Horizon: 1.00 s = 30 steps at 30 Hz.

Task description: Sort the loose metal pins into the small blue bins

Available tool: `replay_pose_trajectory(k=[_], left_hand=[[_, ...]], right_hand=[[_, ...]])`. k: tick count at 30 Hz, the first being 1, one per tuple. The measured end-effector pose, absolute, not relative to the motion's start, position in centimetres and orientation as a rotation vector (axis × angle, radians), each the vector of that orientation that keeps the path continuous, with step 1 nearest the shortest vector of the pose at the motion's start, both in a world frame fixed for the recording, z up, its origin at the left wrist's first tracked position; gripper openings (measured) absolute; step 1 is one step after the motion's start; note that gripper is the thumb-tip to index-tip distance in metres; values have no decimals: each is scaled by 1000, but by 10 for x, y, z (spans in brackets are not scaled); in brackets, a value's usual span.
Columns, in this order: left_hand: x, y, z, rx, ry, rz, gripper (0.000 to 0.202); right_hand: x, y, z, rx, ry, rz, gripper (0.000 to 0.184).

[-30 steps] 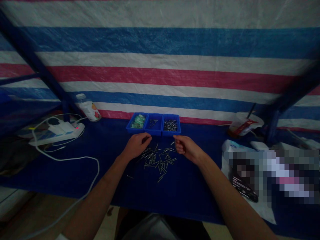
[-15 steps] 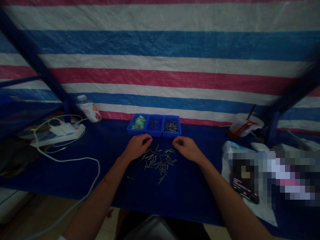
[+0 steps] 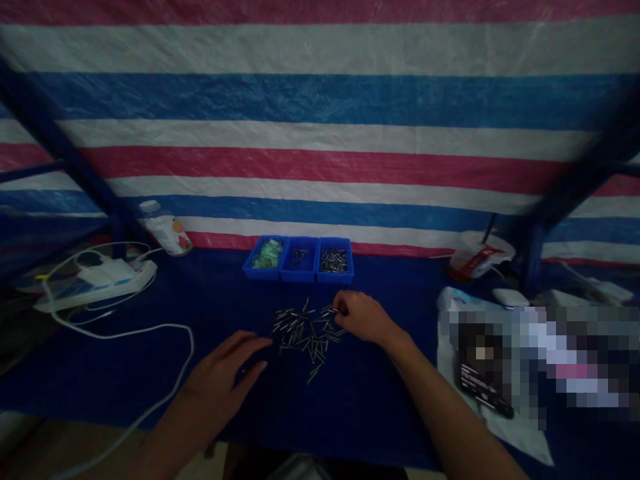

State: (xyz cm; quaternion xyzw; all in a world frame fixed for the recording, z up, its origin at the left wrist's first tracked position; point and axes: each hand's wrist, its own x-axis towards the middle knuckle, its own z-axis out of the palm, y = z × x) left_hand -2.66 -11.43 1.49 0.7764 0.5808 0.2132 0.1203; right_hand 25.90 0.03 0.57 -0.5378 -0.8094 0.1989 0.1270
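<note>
On the head view, blue worktop [image 3: 100,373]: loose metal pins [image 3: 305,337] lie in a heap, three blue bins [image 3: 299,260] at its 12 o'clock. Left hand [image 3: 223,380] sits at 7 o'clock, grip released, fingers spread, just off the pins. Right hand [image 3: 363,317] is at 3 o'clock, grip curled at the heap's edge; cannot tell if a pin is held. Risk: a careless brush of those fingers scatters pins, and round ones could roll away.

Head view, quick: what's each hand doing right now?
Left hand: open, fingers spread, holding nothing visible.
Right hand: curled at the edge of the metal pins; cannot tell whether it holds one.
</note>
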Motion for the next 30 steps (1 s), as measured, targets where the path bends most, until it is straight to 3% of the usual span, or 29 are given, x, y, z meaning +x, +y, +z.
replay_pose_trajectory(k=[5,11,18,30], left_hand=[[-46,-146,-11,2307,1785,503,43],[-37,-146,-30,2486,1804,420,88],[-7,-116,-31,2598,1742,347,99],[27,-70,-20,2556,1514,249,104]], right_hand=[[261,1,8,-1508,-2306,656,16],[267,5,13,-1450,-2259,674,22],[268,3,11,-1496,-2312,728,14],[260,-3,9,-1542,-2382,465,13]])
